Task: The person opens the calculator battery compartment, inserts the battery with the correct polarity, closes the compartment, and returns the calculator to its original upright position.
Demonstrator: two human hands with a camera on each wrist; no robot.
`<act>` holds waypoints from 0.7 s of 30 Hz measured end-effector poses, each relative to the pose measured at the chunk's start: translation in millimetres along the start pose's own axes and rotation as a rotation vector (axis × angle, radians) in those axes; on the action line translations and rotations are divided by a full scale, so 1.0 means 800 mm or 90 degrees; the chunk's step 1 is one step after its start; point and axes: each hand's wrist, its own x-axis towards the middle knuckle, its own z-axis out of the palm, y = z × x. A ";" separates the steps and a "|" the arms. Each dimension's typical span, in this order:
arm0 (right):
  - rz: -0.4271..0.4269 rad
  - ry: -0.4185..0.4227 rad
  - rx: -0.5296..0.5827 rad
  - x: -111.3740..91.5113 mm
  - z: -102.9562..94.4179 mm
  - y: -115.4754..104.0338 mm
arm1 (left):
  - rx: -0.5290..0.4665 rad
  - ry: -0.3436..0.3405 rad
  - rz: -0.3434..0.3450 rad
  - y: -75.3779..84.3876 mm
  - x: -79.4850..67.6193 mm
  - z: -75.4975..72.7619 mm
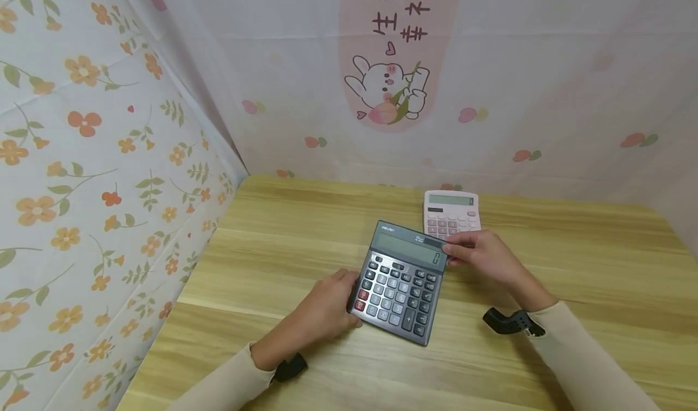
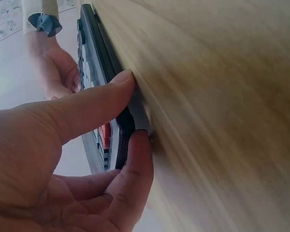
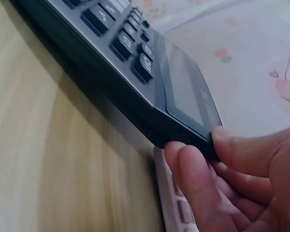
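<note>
A large dark grey calculator (image 1: 400, 284) with a silver key panel and two red keys lies tilted between both hands in the head view. My left hand (image 1: 329, 302) grips its lower left edge, thumb and fingers at the corner in the left wrist view. At the upper right corner, by the display, my right hand (image 1: 485, 256) pinches the casing between thumb and fingers. The right wrist view shows that end raised above the wood. Behind it a smaller pink calculator (image 1: 451, 211) lies on the table, its lower part covered by the right hand and the grey calculator.
The wooden table (image 1: 272, 247) meets a pale printed cloth (image 1: 294, 83) at its back edge. A flowered cloth (image 1: 109, 217) hangs along the left side. Black straps, one (image 1: 512, 322) at the right wrist, sit by the cream sleeves.
</note>
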 end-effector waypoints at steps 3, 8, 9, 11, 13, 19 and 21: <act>0.009 0.026 -0.011 -0.001 0.007 -0.002 | 0.010 -0.008 -0.005 0.000 -0.002 -0.001; 0.011 0.051 -0.022 -0.006 0.019 -0.006 | 0.001 -0.022 -0.018 -0.002 -0.006 -0.001; 0.012 0.055 -0.020 -0.007 0.022 -0.007 | -0.002 -0.023 -0.020 -0.002 -0.008 -0.002; 0.009 0.065 -0.030 -0.010 0.026 -0.008 | -0.011 -0.021 -0.023 -0.002 -0.010 -0.002; 0.003 0.076 -0.048 -0.013 0.030 -0.008 | -0.017 -0.019 -0.027 -0.003 -0.012 -0.002; -0.006 0.063 -0.031 -0.024 0.045 -0.014 | -0.032 -0.013 -0.044 -0.009 -0.020 -0.003; -0.009 0.048 -0.007 -0.028 0.051 -0.018 | -0.034 -0.010 -0.048 -0.011 -0.022 -0.004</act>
